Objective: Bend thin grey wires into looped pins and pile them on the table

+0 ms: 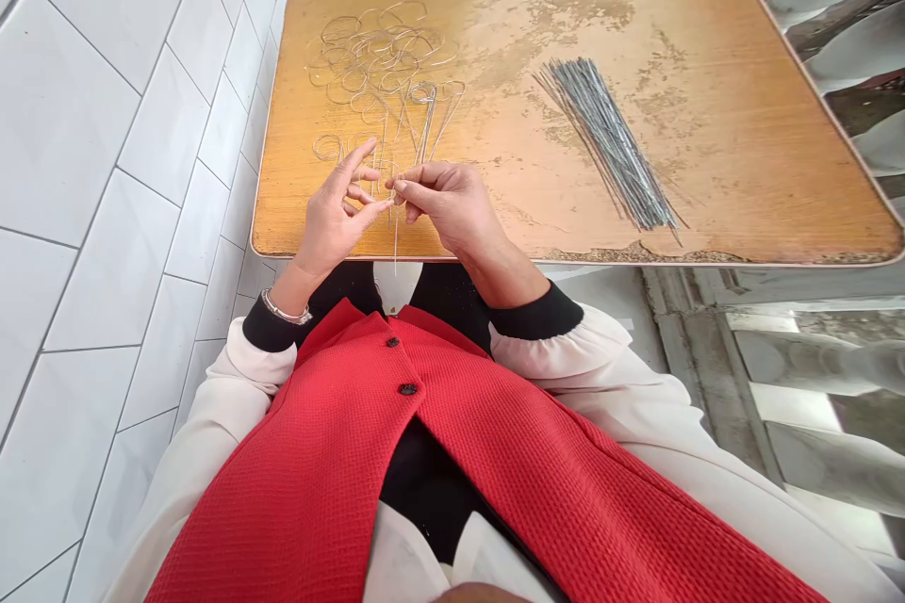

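A thin metal wire [396,243] hangs down past the table's front edge, pinched near its upper part between the thumb and index finger of my right hand [456,207]. Facing it from the left is my left hand [331,219], its fingers apart and its thumb tip close to the wire; whether the thumb touches it I cannot tell. Just beyond my hands lie several wires with looped ends [424,99] and straight tails. Behind them spreads a loose tangle of curled wire [382,52].
A bundle of straight grey wires [612,146] lies on the right half of the worn wooden table [749,132]. White wall tiles [148,141] run close along the left side. A balustrade [820,47] stands beyond the table's right edge.
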### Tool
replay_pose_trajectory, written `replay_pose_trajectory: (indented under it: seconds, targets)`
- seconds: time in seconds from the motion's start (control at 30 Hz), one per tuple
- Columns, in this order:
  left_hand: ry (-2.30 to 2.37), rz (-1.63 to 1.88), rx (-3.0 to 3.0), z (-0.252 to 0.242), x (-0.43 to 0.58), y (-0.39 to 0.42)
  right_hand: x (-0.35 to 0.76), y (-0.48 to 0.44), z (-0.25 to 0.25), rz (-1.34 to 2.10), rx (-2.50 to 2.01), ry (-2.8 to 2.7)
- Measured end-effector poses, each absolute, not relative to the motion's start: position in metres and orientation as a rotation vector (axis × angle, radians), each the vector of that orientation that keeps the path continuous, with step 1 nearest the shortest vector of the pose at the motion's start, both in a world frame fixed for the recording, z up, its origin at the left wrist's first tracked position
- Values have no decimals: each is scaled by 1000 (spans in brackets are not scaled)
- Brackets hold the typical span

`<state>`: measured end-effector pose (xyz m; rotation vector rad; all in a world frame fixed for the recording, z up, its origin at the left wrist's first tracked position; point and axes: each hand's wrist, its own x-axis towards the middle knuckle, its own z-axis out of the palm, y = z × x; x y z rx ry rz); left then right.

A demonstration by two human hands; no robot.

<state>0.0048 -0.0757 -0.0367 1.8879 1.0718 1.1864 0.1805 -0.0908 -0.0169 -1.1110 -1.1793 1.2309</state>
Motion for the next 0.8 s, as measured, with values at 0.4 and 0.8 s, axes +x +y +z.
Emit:
replay_pose_trajectory:
  seconds: [0.4, 0.8]
  targets:
    - [1177, 1119, 2121, -41, -1, -74, 176, -89, -30, 1201, -1121, -1236]
    - [1131, 1264, 2205, -35, 4, -86, 181, -90, -27, 1241, -1064, -1286]
